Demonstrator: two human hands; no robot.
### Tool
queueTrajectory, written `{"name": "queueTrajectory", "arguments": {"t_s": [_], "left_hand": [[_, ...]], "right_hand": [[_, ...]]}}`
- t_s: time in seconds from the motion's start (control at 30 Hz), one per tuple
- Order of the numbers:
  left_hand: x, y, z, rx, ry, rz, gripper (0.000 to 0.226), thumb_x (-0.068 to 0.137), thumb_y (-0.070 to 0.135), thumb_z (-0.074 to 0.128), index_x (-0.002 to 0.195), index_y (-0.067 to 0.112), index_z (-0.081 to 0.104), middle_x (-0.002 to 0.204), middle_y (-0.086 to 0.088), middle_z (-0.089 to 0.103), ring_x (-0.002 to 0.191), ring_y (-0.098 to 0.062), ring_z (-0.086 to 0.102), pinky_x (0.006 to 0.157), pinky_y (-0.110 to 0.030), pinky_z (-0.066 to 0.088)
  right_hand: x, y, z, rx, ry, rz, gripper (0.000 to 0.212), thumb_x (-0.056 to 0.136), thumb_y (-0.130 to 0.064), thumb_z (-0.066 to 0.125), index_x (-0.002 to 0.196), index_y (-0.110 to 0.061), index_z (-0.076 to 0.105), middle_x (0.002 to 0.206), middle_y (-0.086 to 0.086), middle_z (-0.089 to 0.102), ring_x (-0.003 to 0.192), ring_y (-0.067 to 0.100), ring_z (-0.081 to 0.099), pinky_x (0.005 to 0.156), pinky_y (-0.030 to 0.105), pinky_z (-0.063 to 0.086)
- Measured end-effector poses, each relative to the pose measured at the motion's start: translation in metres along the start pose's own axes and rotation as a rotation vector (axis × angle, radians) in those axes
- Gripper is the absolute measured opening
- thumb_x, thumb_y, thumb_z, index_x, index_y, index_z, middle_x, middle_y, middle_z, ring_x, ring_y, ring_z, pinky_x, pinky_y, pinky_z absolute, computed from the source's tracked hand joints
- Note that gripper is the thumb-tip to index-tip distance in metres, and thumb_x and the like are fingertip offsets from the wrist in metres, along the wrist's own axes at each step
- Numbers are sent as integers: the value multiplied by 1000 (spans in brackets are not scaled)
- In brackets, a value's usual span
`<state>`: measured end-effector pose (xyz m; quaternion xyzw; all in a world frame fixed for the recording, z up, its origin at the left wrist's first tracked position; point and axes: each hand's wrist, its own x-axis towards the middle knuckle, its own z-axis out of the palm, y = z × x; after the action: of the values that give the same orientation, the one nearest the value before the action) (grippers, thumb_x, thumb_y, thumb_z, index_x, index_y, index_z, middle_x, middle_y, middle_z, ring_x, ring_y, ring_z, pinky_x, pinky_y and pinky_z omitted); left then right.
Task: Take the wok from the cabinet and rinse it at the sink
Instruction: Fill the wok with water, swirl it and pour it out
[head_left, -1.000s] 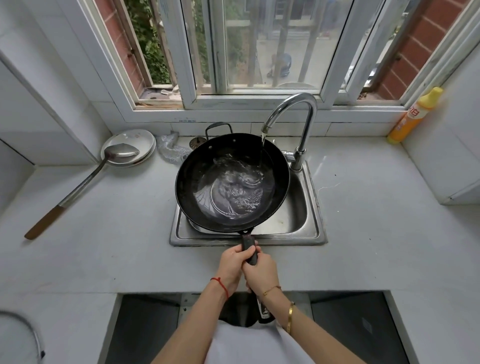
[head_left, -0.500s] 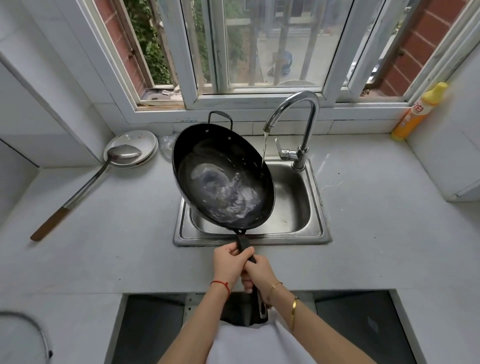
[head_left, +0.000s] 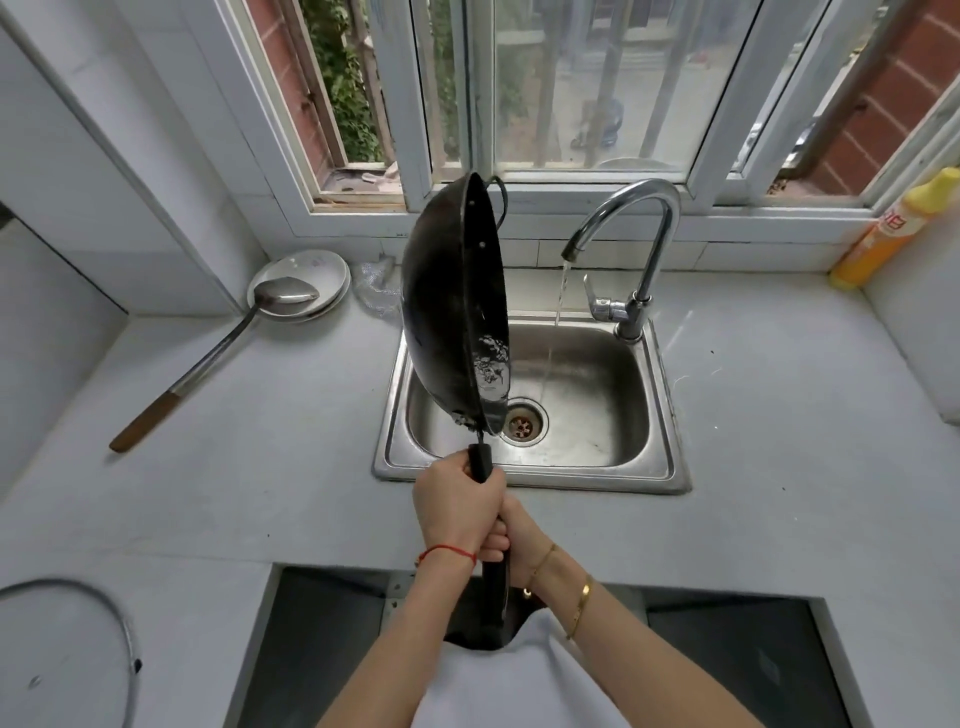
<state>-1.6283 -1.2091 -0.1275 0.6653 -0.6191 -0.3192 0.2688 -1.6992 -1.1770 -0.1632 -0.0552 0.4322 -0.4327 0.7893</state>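
A person's left hand (head_left: 457, 512) and right hand (head_left: 511, 535) both wrap a tight grip round the long black handle of a dark wok (head_left: 452, 306), held tipped up almost on edge over the left side of a steel sink (head_left: 660, 415) set in a pale grey worktop (head_left: 779, 441). Beside the wok, a thin stream of water runs from the curved chrome tap (head_left: 634, 218) into the basin. At the far right stands a yellow bottle (head_left: 883, 234) whose red label lettering is too small to read; to the left, a metal ladle (head_left: 249, 332) rests on a white plate (head_left: 311, 265).
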Motion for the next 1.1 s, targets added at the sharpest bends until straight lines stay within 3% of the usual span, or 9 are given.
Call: {"name": "queueTrajectory", "arguments": {"t_s": [0.13,0.27,0.33,0.53,0.73,0.87,1.0,1.1], "left_hand": [[-1,10,-6,90,50,44,22,69,28,64,53,15,56,48,-1,56,51,-16,55,50,-31,47],[0,11,-7,111,64,53,22,68,31,62,54,16,56,47,1,56,51,-16,56,49,-31,48],[1,10,-5,105,59,48,22,68,32,63,54,15,58,47,1,56,50,-15,56,50,-33,49],[2,-1,4,-26,-11,24,21,71,31,67,57,15,63,50,4,62,52,-11,59,53,-31,51],[7,-21,18,-308,-216,-99,28,77,21,74,56,11,58,48,4,57,47,-8,45,52,-25,44],[6,-30,25,-493,-384,-214,20,82,18,73,79,-1,70,77,-20,73,48,-13,52,46,-27,46],[4,-31,31,-575,-465,-274,15,87,13,68,89,-1,73,84,-18,75,37,-8,51,36,-20,41],[4,-39,37,-616,-532,-325,14,89,13,66,90,2,73,87,-16,75,32,-18,47,32,-21,40]], "right_hand": [[5,3,0,184,-106,54,69,96,-24,32,27,-19,39,23,-8,31,17,4,31,22,11,22],[7,5,3,284,-296,31,47,60,-17,78,30,-17,43,25,-7,35,19,4,34,23,13,26],[2,3,4,298,-337,21,47,56,-17,83,30,-16,44,25,-7,36,19,5,35,23,13,27],[-2,1,4,109,-33,-20,63,97,-25,37,35,-20,39,28,-8,30,21,4,28,25,12,21],[-6,3,0,-176,224,-197,40,98,-14,43,58,-15,44,39,-4,32,30,8,30,33,16,27],[-12,6,-4,-296,324,-256,36,95,-13,47,60,-12,51,45,2,35,37,13,35,37,22,32],[-12,7,-8,-340,416,-249,32,93,-9,47,62,-10,52,43,2,37,35,15,37,37,22,34],[-9,11,-11,-401,492,-245,27,91,-6,46,66,-7,54,44,3,41,34,15,40,37,23,37]]}}
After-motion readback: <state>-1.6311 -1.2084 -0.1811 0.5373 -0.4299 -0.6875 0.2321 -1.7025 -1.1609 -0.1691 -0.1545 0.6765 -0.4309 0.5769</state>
